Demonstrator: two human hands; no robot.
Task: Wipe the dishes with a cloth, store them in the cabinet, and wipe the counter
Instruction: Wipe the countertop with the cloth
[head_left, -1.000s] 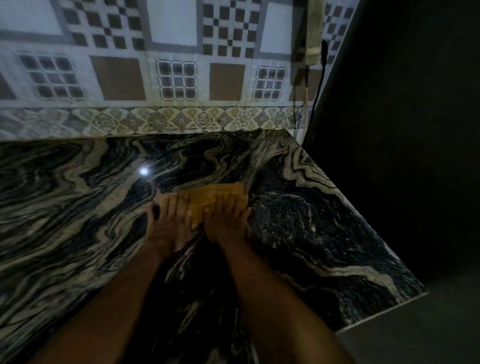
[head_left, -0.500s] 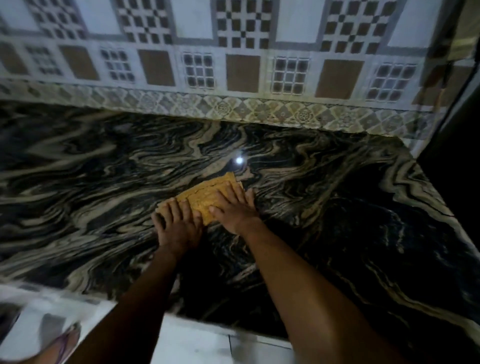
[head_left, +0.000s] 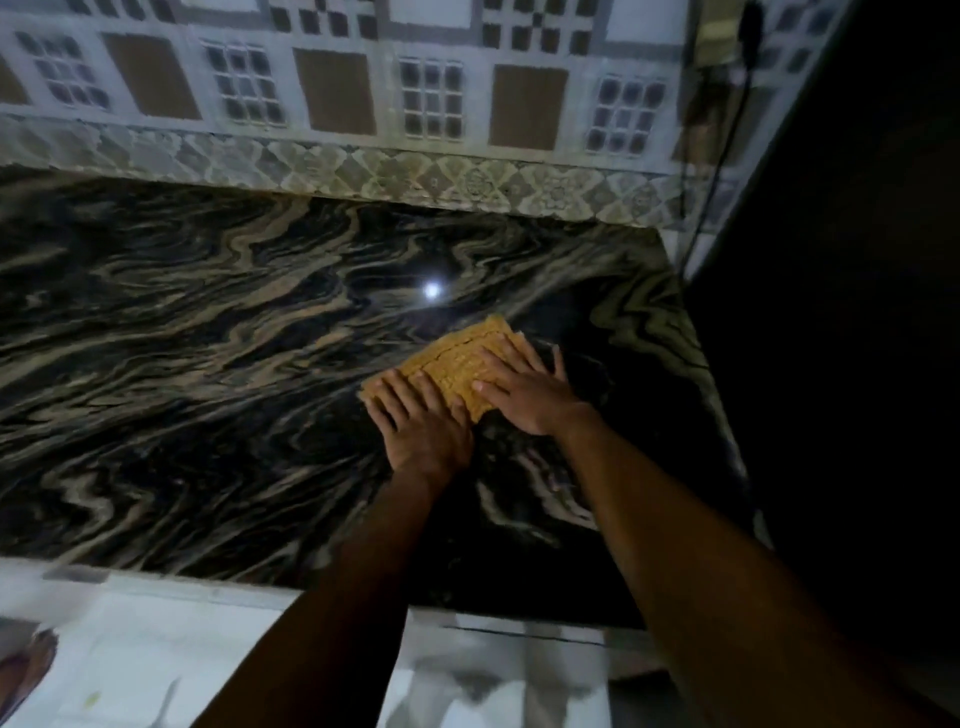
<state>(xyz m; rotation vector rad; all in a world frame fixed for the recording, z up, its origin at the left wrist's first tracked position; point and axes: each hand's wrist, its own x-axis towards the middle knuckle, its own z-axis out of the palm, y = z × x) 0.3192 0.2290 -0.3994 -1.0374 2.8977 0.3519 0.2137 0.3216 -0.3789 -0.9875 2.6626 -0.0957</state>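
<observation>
Pressing flat left hand (head_left: 423, 431) and right hand (head_left: 524, 389), gripping nothing, you risk bunching the yellow waffle cloth (head_left: 460, 364) on marble counter (head_left: 208, 338).

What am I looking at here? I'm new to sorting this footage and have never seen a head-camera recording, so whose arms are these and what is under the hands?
There is no machine here. A person wears one wide-angle camera on the head, looking forward and down, so the two bare arms coming in from the bottom are the wearer's own. The dark, swirly surface is a polished stone counter; the bright dot on it is a reflected light. Behind it stands a patterned tiled wall. On the counter lies a folded yellow cloth. The left hand and the right hand lie side by side with flat fingers pressing on the cloth; neither grips it. No dishes are in view.
</observation>
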